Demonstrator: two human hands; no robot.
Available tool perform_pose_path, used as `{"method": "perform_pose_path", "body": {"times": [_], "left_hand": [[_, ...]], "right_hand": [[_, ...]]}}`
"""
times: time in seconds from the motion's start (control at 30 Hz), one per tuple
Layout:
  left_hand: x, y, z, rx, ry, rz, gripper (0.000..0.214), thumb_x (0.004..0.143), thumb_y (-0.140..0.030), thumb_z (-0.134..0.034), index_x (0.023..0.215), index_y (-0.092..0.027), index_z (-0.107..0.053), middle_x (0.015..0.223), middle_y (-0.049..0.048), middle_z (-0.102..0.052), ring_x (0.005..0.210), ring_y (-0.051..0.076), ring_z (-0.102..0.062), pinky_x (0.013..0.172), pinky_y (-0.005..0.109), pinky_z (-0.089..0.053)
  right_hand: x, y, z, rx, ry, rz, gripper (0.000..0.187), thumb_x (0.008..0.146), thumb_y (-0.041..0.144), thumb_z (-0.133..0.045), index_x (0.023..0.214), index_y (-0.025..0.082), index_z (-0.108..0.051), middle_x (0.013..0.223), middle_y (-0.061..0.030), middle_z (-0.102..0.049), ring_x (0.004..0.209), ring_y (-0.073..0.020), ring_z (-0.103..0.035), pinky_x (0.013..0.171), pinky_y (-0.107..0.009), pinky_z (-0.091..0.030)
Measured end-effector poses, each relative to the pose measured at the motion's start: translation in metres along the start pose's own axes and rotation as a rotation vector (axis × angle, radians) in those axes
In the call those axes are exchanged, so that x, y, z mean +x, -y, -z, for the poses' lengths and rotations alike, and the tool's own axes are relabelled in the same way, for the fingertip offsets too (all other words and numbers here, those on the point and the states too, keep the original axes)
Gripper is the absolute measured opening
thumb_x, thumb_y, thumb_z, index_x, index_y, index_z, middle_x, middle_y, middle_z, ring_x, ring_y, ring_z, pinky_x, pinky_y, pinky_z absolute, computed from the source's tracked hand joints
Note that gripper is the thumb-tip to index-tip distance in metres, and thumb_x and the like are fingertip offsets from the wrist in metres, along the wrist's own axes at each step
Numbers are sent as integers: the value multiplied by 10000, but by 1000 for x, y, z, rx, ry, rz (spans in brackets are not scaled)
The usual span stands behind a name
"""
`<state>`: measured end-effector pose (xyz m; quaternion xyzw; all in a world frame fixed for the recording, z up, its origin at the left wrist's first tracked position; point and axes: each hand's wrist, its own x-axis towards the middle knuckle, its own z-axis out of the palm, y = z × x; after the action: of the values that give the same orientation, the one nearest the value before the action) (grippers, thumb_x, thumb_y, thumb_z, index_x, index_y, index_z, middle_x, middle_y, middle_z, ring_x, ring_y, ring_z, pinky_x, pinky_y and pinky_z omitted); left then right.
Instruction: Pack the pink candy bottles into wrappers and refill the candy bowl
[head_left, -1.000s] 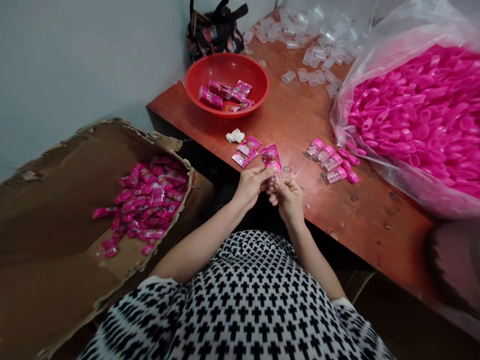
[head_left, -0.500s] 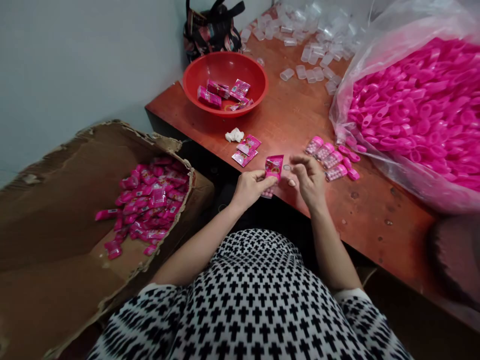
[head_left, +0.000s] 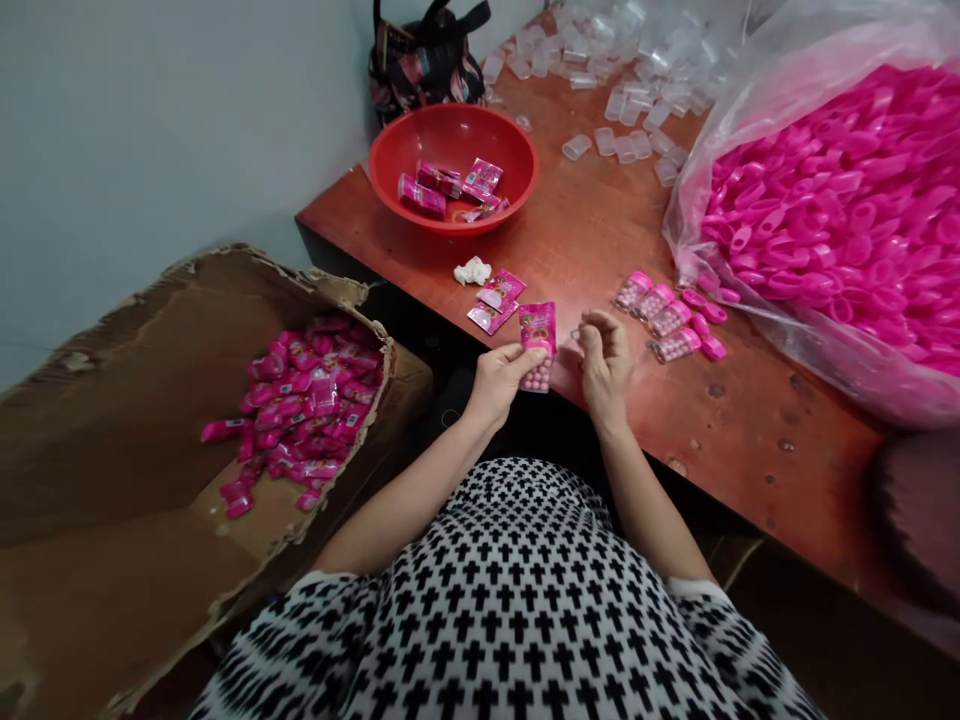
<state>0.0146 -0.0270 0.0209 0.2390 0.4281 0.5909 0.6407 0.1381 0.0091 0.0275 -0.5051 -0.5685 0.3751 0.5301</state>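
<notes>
My left hand (head_left: 501, 383) is closed around a small clear bottle of pink balls (head_left: 537, 375), thumb across its front. A pink printed wrapper (head_left: 538, 325) covers the upper part of that bottle. To the right, my right hand (head_left: 607, 365) is at the table edge with its fingers curled in; anything between the fingertips is hidden. A small clear ring (head_left: 576, 334) shows by those fingertips. Flat pink printed wrappers (head_left: 501, 290) lie beyond my left hand, beside a crumpled white wad (head_left: 472, 270). Several filled bottles with pink caps (head_left: 670, 318) lie right of my right hand.
A red bowl (head_left: 382, 200) with pink wrappers stands at the table's left corner, before a dark bag (head_left: 427, 75). Clear empty containers (head_left: 630, 110) lie behind. A plastic bag of pink caps (head_left: 840, 200) fills the right. A cardboard box (head_left: 97, 450) of wrapped pieces stands left.
My left hand has turned the bottle and its wrapper more upright and face-on. My right hand has moved slightly left and its fingers have curled in; the small pale piece beside it is now hidden.
</notes>
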Motion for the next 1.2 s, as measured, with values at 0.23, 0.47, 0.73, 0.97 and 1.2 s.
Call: {"method": "perform_pose_path", "body": {"times": [0.23,0.47,0.73,0.97,1.2], "left_hand": [[8,-2,-4,-223,-37,17,314,613,-360,-793,717,-96,-659,652,26,-644,568,75,-567,576,194,-458],[6,-5,-8,-314,-89,35,311,687,-396,-744,758,-106,-655,728,57,-685,632,105,-615,627,220,-489],[15,-3,-6,-192,-33,122,326,568,-326,-824,697,-72,-665,544,28,-617,481,76,-539,511,198,-451],[2,5,-11,-229,83,152,326,557,-336,-822,639,-89,-626,516,-22,-543,413,43,-432,403,193,-340],[-7,4,-7,-316,-20,69,408,590,-455,-801,677,-107,-605,697,45,-643,594,90,-566,530,214,-440]], "right_hand": [[-35,7,6,237,252,-360,420,662,410,-762,979,196,-589,908,-30,-686,678,-129,-664,620,-277,-576],[-35,10,-1,278,296,-411,365,652,387,-770,915,182,-620,774,5,-699,609,-115,-663,600,-260,-578],[-40,10,1,144,293,-342,324,686,423,-733,853,163,-636,735,3,-694,562,-106,-644,541,-243,-569],[-35,8,0,237,247,-340,311,663,410,-756,808,183,-600,601,38,-652,486,-116,-625,512,-262,-573],[-30,4,0,351,294,-401,368,648,385,-782,844,196,-535,672,34,-691,498,-108,-643,515,-235,-574]]}}
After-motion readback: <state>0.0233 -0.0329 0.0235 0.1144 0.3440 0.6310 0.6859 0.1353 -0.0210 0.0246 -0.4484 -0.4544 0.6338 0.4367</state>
